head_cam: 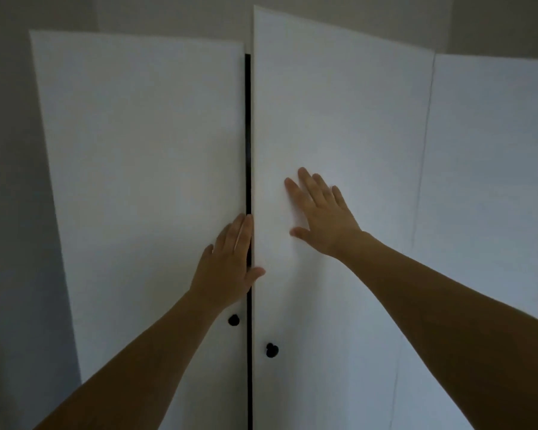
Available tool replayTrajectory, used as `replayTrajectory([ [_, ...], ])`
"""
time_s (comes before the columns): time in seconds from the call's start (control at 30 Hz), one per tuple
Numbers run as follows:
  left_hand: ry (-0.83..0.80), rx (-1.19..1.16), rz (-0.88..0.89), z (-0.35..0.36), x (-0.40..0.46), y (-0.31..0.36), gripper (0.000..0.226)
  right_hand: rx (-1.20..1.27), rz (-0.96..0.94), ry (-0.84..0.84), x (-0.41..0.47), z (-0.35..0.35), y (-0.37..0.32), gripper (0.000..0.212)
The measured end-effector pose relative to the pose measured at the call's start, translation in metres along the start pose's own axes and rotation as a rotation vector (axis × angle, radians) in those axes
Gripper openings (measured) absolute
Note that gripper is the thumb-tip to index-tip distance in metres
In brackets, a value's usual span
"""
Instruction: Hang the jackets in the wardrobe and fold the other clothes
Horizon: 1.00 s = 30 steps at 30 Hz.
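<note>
Left of centre: flat white left wardrobe door [143,181], round black knob [234,320] below left hand [227,268], fingers straight at door's inner edge. Centre: narrow dark gap [248,135]. Right: white right door [339,119], slightly ajar, right hand [320,212] flat, fingers spread; second black knob [271,350] lower centre.

Grey wall [16,181]: plain, dim, runs along the left edge of the view and on above. A lighter strip of it shows at the upper right corner [510,23]. Further sliver of wall at the right edge, lower down. No markings or fittings can be made out.
</note>
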<state>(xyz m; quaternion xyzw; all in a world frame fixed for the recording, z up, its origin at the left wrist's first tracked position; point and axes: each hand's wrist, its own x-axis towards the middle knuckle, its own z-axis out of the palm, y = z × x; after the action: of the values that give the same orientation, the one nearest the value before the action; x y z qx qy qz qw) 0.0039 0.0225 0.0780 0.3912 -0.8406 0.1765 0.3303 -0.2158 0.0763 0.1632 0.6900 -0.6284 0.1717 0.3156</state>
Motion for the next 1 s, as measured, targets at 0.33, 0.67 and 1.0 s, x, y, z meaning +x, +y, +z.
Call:
replayTrajectory([
  [0.33,0.064,0.257,-0.036,0.049,0.048,-0.040,0.104,-0.153,0.048,0.023,0.040,0.066,0.009,0.082],
  [0.67,0.147,0.352,-0.008,0.070,0.061,-0.052,0.098,-0.227,0.019,0.091,0.047,0.093,0.024,0.073],
  [1.0,0.134,0.287,0.006,0.043,0.054,-0.036,0.086,-0.056,-0.024,0.062,0.023,0.064,-0.003,0.070],
])
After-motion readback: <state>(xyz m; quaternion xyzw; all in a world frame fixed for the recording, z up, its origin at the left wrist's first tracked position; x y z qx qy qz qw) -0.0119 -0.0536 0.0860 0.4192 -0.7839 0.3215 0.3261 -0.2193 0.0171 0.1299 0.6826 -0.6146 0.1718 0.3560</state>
